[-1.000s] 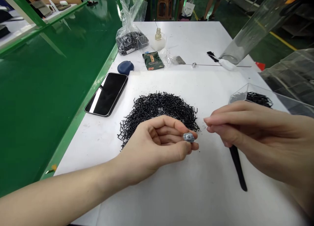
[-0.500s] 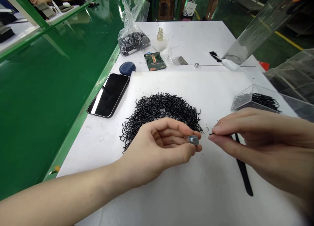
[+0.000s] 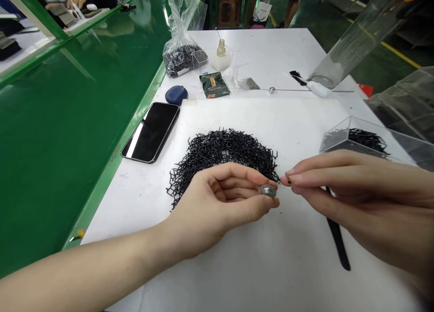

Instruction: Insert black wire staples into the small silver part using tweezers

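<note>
Pinching a seemingly metal piece (image 3: 269,191) with left hand (image 3: 220,208).

Shines bright and fairly even across the white tabletop (image 3: 244,280), apparently from overhead, with soft shadow below the left hand (image 3: 224,203), yet looks dim over the floor (image 3: 322,29) behind. Glares white on the smartphone (image 3: 154,133), paler on the glossy green conveyor belt (image 3: 68,153). Softens, stretches and darkens toward the lower-right corner, past the right hand (image 3: 356,192).
</note>
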The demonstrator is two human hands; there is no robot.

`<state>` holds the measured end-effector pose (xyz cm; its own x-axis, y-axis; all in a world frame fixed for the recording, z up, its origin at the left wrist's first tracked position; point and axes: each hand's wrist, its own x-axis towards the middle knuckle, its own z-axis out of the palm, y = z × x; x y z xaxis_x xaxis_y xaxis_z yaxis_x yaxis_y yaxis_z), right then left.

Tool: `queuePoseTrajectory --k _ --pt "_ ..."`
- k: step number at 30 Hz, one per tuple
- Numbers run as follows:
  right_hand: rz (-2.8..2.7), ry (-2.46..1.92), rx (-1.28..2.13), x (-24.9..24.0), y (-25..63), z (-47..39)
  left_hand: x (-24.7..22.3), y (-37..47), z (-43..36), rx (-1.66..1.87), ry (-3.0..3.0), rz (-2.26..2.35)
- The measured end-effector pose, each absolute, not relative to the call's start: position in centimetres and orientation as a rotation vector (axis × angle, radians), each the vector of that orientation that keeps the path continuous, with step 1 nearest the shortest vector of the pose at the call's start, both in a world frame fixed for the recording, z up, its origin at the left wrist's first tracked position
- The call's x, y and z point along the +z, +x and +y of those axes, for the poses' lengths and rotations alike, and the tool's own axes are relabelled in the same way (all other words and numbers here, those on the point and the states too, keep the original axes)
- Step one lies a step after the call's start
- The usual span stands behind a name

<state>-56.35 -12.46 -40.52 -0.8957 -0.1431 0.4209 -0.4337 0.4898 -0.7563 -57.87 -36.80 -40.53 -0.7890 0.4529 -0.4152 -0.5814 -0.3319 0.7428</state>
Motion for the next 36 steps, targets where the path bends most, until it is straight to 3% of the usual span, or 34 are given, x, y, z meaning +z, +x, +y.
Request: queuePoseTrajectory --k 14,20,28,36 --pt "-2.365 0.247 1.476 -40.5 -55.6 -13.6 -40.7 -57.8 -36.7 2.187 -0.165 1.196" --pt "-2.219 0.333 1.642 -40.8 -55.9 -13.8 -40.6 -57.9 -36.7 2.201 -0.146 1.192" --pt "-2.283 0.689 1.379 -39.6 -56.4 -13.4 -40.6 -58.0 -36.6 2.206 -0.156 1.189" --pt "-2.279 0.530 1.569 -40.8 -55.6 -13.4 -40.7 -57.9 -36.7 2.219 -0.107 1.190"
